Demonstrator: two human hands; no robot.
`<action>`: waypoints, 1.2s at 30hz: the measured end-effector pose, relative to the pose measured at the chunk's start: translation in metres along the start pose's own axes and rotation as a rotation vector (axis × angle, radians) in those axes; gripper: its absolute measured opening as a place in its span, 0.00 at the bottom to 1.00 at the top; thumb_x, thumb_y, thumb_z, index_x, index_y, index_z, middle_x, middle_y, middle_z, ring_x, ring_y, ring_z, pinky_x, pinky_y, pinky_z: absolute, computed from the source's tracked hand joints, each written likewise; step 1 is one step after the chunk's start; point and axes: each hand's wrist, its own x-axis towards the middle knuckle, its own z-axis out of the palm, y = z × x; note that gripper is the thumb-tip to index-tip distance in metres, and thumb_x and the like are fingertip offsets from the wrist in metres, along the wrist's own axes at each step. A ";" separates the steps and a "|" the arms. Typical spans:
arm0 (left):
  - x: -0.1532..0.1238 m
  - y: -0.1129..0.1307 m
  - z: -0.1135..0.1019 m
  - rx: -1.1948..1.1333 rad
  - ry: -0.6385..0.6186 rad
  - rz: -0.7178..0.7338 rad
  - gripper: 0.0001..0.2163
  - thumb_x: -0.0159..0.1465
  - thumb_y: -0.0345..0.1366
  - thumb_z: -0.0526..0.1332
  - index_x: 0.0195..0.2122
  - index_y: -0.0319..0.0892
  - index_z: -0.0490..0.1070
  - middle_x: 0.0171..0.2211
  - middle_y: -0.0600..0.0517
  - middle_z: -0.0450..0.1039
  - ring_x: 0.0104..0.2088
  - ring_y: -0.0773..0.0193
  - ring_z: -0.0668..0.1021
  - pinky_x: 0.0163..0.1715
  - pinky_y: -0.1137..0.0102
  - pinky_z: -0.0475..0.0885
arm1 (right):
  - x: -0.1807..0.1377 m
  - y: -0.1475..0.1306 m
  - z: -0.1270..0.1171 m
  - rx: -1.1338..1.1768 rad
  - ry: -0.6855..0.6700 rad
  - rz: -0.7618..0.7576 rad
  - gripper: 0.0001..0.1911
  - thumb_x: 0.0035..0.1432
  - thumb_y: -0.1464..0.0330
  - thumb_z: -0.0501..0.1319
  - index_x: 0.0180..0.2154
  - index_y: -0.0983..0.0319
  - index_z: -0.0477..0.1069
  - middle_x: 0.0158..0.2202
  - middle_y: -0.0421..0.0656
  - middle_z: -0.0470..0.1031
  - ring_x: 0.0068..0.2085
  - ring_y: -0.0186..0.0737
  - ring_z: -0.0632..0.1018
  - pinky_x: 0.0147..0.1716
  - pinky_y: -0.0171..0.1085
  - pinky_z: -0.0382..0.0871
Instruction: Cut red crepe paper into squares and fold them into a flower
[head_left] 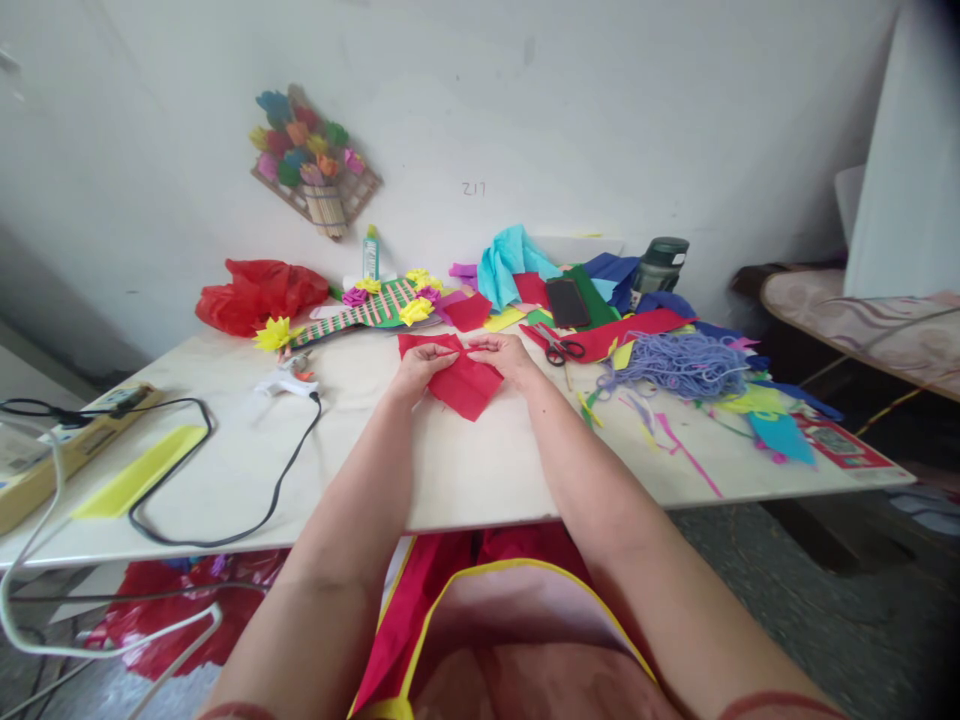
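Both my hands hold a piece of red crepe paper (466,388) just above the middle of the white table. My left hand (424,368) pinches it near its upper left, thumb and fingers pressed together. My right hand (501,357) pinches it close by, near its upper right. The two thumbs almost meet, and the lower part of the paper spreads down to a point. Right of my right hand lie black-handled scissors (559,350) by a long red strip (630,335). Another red piece (469,312) lies beyond my hands.
A white glue gun (287,383) with a black cord sits on the left, near a power strip (67,450). Purple yarn (679,365) and paper scraps cover the right side. Behind are a decorated striped piece (360,315), a phone (568,302) and a dark bottle (661,265).
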 end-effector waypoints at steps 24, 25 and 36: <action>-0.005 0.006 0.005 0.028 -0.034 0.032 0.14 0.43 0.40 0.71 0.24 0.39 0.70 0.20 0.54 0.73 0.20 0.68 0.73 0.20 0.74 0.66 | 0.002 0.000 -0.006 -0.108 0.122 0.001 0.12 0.38 0.61 0.68 0.20 0.63 0.70 0.17 0.36 0.68 0.21 0.32 0.68 0.24 0.33 0.62; -0.005 0.007 0.006 0.032 -0.042 0.029 0.13 0.44 0.41 0.70 0.23 0.39 0.69 0.20 0.54 0.72 0.19 0.68 0.72 0.19 0.74 0.65 | 0.002 0.000 -0.006 -0.105 0.117 0.000 0.12 0.38 0.61 0.68 0.20 0.63 0.70 0.17 0.36 0.69 0.21 0.32 0.68 0.24 0.33 0.62; -0.007 0.006 0.006 0.163 -0.042 0.044 0.14 0.44 0.44 0.70 0.22 0.38 0.71 0.19 0.54 0.71 0.19 0.70 0.70 0.18 0.75 0.61 | -0.001 -0.004 -0.002 -0.041 0.056 -0.036 0.16 0.39 0.56 0.67 0.22 0.63 0.70 0.19 0.35 0.68 0.23 0.29 0.68 0.24 0.30 0.61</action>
